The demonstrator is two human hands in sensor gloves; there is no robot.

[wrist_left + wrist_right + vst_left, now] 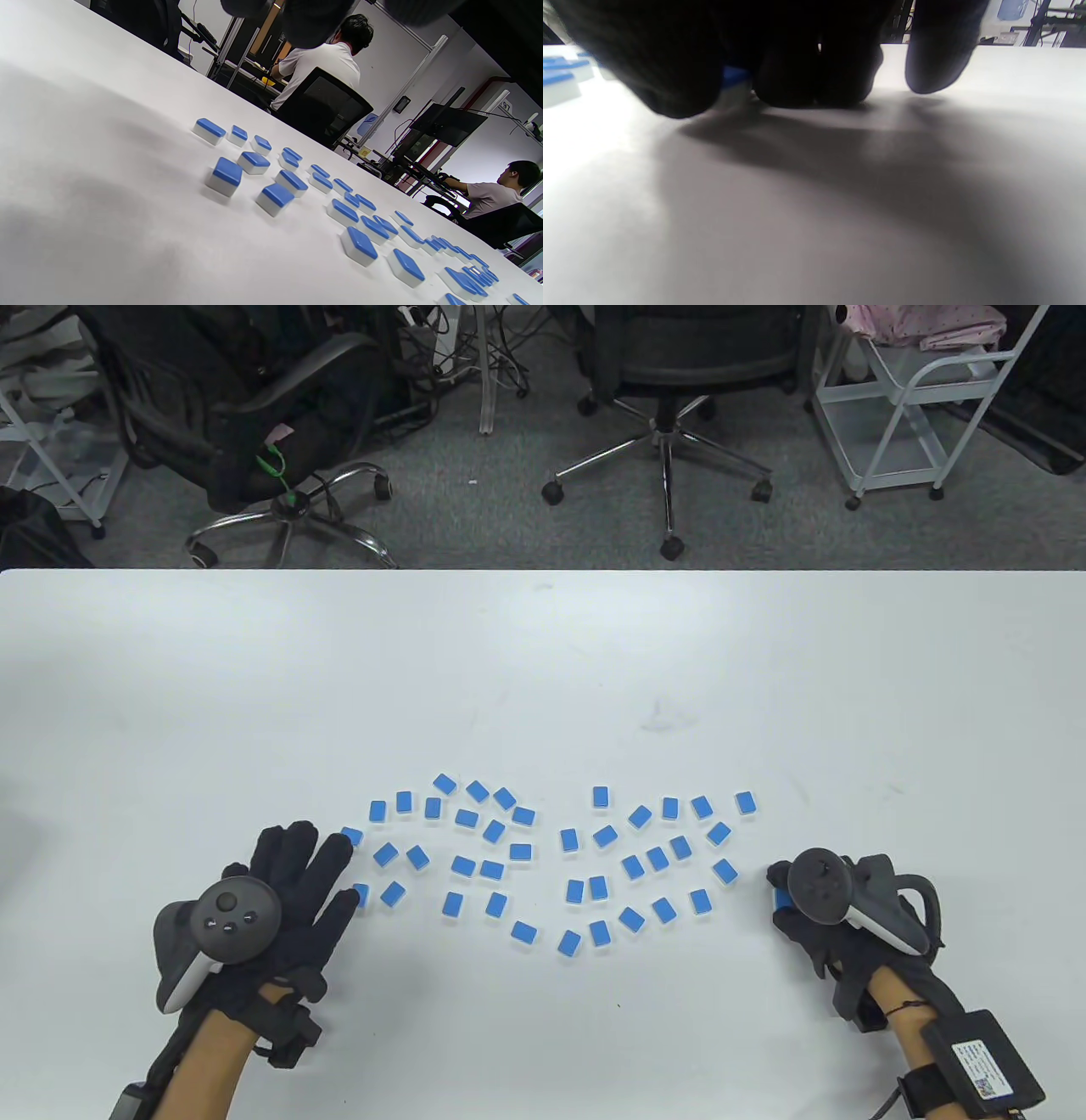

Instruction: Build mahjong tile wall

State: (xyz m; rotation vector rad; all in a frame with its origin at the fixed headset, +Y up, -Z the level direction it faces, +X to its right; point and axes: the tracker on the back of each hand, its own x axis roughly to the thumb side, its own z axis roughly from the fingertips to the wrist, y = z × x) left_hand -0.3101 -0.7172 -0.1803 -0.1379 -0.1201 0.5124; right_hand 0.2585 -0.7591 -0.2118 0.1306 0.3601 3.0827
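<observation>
So the mahjong tiles (543, 857) are all scattered blue-back-up across the near middle of the white counter (543, 661), roughly two loose clusters with a thin gap between them, nothing lined up or stacked yet. No wall to speak of, basically the very start of the job

Left hand (280, 899) sits flat at the left edge of the scatter, grip wide, fingers straight and spread, fingertips right at a couple of the outermost tiles. Can't tell if it's actually pressing them or just beside them. Right hand (819, 912) is at the right edge with the fingers curled down, and there's one tile (734, 80) tucked in under them. From the right wrist view the fingers look closed around it, so I'd say that grip is holding a tile, though it's dark and blurry in there

What could go wrong imo: these tiles are small and smooth on a slick counter, so a sweep with that flat left hand could spin them or flip some face up rather than herd them. And stacking a second layer later on a crooked row would knock the whole run over
</observation>
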